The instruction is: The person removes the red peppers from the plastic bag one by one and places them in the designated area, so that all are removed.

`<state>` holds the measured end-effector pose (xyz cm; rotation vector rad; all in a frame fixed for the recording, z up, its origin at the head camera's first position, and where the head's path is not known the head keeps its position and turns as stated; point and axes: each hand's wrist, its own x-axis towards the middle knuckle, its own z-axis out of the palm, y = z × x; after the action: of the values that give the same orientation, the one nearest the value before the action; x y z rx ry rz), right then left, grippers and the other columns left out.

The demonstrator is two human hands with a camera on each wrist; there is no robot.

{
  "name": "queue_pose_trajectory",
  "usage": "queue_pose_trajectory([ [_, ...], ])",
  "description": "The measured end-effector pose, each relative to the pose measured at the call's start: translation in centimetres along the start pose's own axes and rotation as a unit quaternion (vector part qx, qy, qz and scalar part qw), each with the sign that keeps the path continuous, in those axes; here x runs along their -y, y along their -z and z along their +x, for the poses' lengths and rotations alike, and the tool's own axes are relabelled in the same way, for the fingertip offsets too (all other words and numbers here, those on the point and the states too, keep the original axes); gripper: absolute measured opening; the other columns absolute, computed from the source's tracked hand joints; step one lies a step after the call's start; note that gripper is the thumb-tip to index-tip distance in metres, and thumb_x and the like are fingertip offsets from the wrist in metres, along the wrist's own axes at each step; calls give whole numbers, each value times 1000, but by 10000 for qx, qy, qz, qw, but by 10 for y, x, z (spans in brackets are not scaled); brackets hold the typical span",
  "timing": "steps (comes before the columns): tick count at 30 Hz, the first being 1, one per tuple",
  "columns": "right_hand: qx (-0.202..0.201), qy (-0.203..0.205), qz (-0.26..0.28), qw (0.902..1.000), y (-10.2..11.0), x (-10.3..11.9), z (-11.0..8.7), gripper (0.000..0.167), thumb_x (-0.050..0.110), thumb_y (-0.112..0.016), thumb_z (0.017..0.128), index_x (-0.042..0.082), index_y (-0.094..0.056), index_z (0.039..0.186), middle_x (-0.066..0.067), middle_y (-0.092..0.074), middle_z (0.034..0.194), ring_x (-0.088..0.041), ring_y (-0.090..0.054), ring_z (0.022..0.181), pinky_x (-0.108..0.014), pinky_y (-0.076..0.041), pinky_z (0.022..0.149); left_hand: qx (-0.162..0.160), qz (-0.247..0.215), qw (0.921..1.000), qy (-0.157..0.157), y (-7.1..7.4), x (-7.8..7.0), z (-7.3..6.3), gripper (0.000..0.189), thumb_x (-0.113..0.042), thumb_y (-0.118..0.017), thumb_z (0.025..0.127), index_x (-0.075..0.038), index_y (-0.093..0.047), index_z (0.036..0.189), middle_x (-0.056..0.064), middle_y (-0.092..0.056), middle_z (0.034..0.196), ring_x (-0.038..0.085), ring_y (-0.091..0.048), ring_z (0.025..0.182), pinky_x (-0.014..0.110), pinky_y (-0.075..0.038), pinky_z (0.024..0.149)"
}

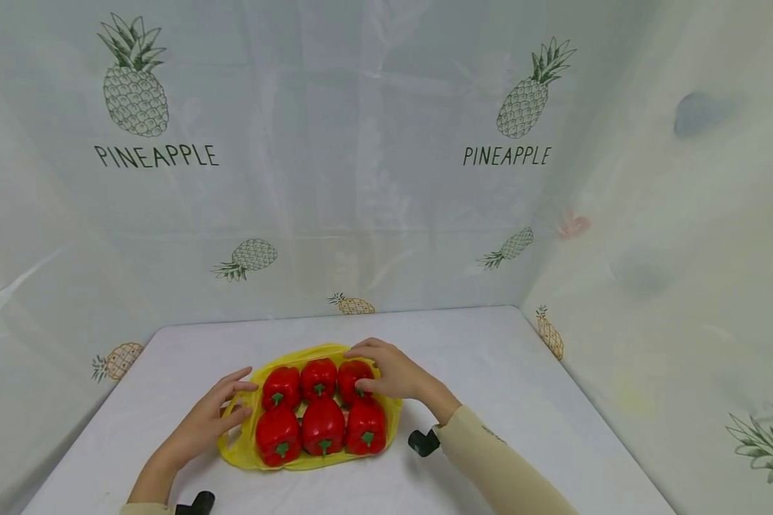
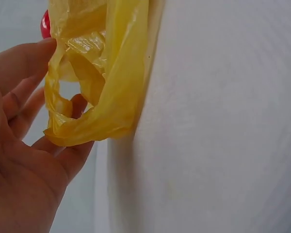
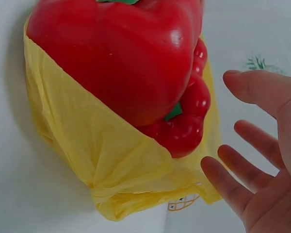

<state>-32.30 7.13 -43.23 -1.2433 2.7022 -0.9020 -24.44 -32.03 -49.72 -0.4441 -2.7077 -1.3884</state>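
Several glossy red bell peppers with green stems sit in two rows in an open yellow plastic bag on the white table. At the bag's left end is my left hand, its thumb and fingers spread apart. In the left wrist view its fingers lie around and behind the bag's handle loop, with the thumb tip at the plastic edge. My right hand is over the back right pepper, fingers loosely extended. In the right wrist view, the fingertips are beside the bag's edge.
A white cloth covers the table. Behind it hangs a pale curtain printed with pineapples, which also runs along the right side. Black wrist mounts sit at both sleeves.
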Motion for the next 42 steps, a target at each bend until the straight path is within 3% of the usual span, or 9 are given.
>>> queue_pose_trajectory([
  [10,77,-45,-135,9999,-4,-4,1,44,18,-77,99,16,-68,141,-2,-64,141,-20,-59,131,-36,-56,110,104,-133,9996,-242,-4,8,3,29,-32,-74,101,-23,-68,128,8,-41,165,42,-41,145,14,-50,103],
  [14,126,-49,-180,9997,-5,-5,3,43,18,-78,98,18,-69,141,0,-64,141,-18,-58,131,-36,-56,110,78,-48,9996,-255,-4,9,4,30,-32,-76,100,-22,-68,127,9,-42,163,44,-40,147,35,-58,107],
  [17,141,-69,-208,9997,-7,-6,4,43,18,-78,98,18,-69,140,0,-64,140,-18,-58,130,-36,-56,109,60,-2,9996,-261,-5,9,5,29,-32,-77,99,-21,-68,124,10,-43,162,47,-39,148,54,-57,106],
  [19,154,-87,-207,9996,-7,-7,4,43,18,-78,98,18,-69,140,-1,-64,140,-19,-59,130,-36,-57,109,62,-9,9997,-247,-5,7,5,29,-32,-78,98,-20,-67,123,11,-42,162,48,-38,148,59,-56,105],
  [39,435,-204,-186,9987,-13,-15,11,43,11,-78,97,20,-70,139,-1,-64,138,-17,-59,128,-28,-56,106,130,-208,9993,-297,-6,5,4,32,-21,-82,95,-17,-66,123,12,-38,163,48,-39,146,47,-59,103],
  [42,444,-223,-172,9986,-13,-16,12,44,10,-78,97,21,-70,139,-1,-65,137,-16,-59,127,-27,-56,106,140,-281,9990,-311,-7,6,4,33,-20,-82,95,-16,-66,123,13,-38,164,40,-42,145,44,-60,103],
])
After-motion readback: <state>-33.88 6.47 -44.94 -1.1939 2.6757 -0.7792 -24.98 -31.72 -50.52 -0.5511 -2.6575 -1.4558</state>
